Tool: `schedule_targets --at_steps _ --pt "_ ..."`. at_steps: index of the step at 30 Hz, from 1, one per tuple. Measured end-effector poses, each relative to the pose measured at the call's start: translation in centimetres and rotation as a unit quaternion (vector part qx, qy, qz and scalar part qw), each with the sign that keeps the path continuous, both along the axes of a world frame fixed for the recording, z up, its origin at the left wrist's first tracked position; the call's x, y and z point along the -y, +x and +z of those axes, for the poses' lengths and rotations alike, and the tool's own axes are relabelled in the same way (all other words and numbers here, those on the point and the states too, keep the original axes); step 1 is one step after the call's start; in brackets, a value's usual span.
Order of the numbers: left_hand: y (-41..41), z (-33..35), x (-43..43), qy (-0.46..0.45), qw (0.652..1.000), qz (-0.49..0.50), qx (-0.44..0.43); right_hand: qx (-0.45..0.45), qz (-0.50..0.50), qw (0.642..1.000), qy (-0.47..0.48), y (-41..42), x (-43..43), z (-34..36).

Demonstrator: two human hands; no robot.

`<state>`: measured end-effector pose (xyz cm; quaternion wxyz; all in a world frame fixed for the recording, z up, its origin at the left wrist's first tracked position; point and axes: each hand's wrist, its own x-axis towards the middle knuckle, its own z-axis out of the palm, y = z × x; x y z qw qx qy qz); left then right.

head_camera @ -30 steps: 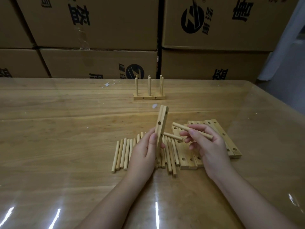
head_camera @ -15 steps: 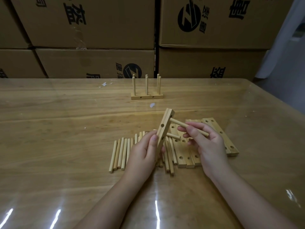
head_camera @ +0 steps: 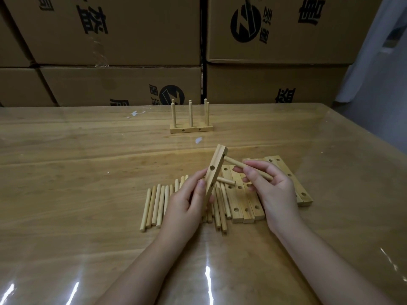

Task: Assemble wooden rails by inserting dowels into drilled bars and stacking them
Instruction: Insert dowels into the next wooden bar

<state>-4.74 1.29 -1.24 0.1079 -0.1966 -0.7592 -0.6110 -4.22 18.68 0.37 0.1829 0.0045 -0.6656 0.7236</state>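
The left hand [head_camera: 187,203] grips the lower half of a drilled bar [head_camera: 213,172], thumb on the near face and fingers curled behind it. The bar is held nearly upright with its top leaning right, above a row of loose dowels [head_camera: 155,203] on the worktop [head_camera: 88,172]. One seated dowel [head_camera: 226,181] projects rightward from the bar's middle.

The right hand [head_camera: 277,192] pinches a second dowel [head_camera: 247,169] between thumb and fingertips. The long axis of this dowel runs from lower right to upper left, roughly square to the bar. Its leading end sits at the mouth of the bar's upper hole, up and to the left of the right hand. Whether the end has entered the hole cannot be told.

The coming move is probably a push along that axis: the right hand drives and the left hand braces. Keep the dowel square to the bar to avoid jamming.

Spare bars [head_camera: 246,210] lie flat on the worktop beneath the right hand.
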Motion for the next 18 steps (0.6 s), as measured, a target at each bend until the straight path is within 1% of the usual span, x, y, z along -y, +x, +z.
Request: schedule_targets --at_steps 5,11,16,18 --pt "-0.04 -0.11 0.15 -0.028 1.0 0.004 -0.011 -0.009 -0.01 1.0 0.026 0.03 0.05 -0.01" --pt "0.06 -0.06 0.22 -0.035 0.999 0.009 -0.001 -0.018 -0.021 0.999 0.017 0.06 0.06 0.0" --pt "-0.01 -0.05 0.2 -0.033 0.999 0.013 0.009 -0.01 -0.026 1.0 0.014 -0.09 -0.12 -0.07" --pt "0.05 0.05 0.14 -0.019 1.0 0.009 0.013 -0.008 -0.015 1.0 0.016 -0.1 -0.07 -0.08"
